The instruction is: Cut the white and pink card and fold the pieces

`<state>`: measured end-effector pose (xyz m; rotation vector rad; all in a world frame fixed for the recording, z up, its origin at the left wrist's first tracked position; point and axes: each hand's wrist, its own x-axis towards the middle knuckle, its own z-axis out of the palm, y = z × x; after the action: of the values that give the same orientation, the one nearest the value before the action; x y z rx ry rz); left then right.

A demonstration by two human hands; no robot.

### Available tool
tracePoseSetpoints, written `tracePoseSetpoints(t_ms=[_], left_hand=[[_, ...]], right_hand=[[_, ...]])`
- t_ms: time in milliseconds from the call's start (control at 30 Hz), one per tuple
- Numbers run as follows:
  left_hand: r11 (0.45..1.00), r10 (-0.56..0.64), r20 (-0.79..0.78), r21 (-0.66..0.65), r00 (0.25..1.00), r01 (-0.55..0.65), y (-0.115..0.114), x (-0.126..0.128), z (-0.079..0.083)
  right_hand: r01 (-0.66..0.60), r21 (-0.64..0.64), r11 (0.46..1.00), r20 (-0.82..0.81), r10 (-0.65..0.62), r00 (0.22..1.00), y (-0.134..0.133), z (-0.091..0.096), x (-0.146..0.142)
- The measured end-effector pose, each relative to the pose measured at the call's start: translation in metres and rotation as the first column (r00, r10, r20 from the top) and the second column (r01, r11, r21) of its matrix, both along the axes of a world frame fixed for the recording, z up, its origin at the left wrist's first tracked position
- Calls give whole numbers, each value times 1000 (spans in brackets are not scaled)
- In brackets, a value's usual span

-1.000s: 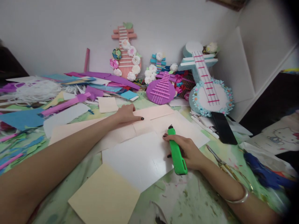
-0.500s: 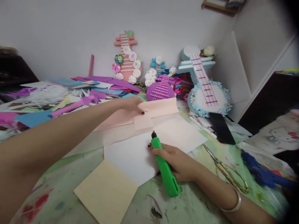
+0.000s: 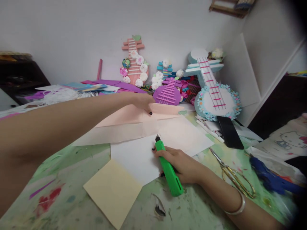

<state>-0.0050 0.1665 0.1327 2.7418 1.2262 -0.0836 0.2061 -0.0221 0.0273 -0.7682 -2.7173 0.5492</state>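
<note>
My right hand (image 3: pixel 185 164) is closed around a green utility knife (image 3: pixel 169 171). Its short blade points away from me, above a white sheet (image 3: pixel 134 159). My left hand (image 3: pixel 145 103) reaches to the far side of the papers. Its thumb lies on a pale pink sheet (image 3: pixel 165 110), while the other fingers are mostly hidden by the hand and the sheet edge. A translucent pale strip (image 3: pixel 115 132) runs between the pink and white sheets. Nearest me, a cream square (image 3: pixel 114 193) overlaps a corner of the white sheet.
Gold-handled scissors (image 3: pixel 236 180), a blue glue gun (image 3: pixel 266 175) and a black phone (image 3: pixel 230 132) lie at the right. Paper instrument models stand along the wall, among them a purple one (image 3: pixel 168 94) and a light blue one (image 3: pixel 218 99). Paper scraps (image 3: pixel 62 95) pile up at the left.
My left hand has moved slightly, and the pink sheet has shifted with it. A small pale pink piece below my thumb no longer stands out. The view has turned slightly left; the right hand keeps the knife.
</note>
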Motion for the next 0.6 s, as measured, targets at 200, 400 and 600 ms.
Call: tracePoseSetpoints(t_ms=[200,400,600], left_hand=[[1000,2,4,-8,1000,-2,0,3,1],[1000,17,14,-27,1000,-16,-6,5,6],[997,32,34,-68,999,-30,-5,7,7]], right_hand=[[-1,-2,1000,-6,1,1000,0,0,0],[3,-1,1000,13,-3,1000,0,1,-1],[-8,8,1000,-4,8,1000,0,1,-1]])
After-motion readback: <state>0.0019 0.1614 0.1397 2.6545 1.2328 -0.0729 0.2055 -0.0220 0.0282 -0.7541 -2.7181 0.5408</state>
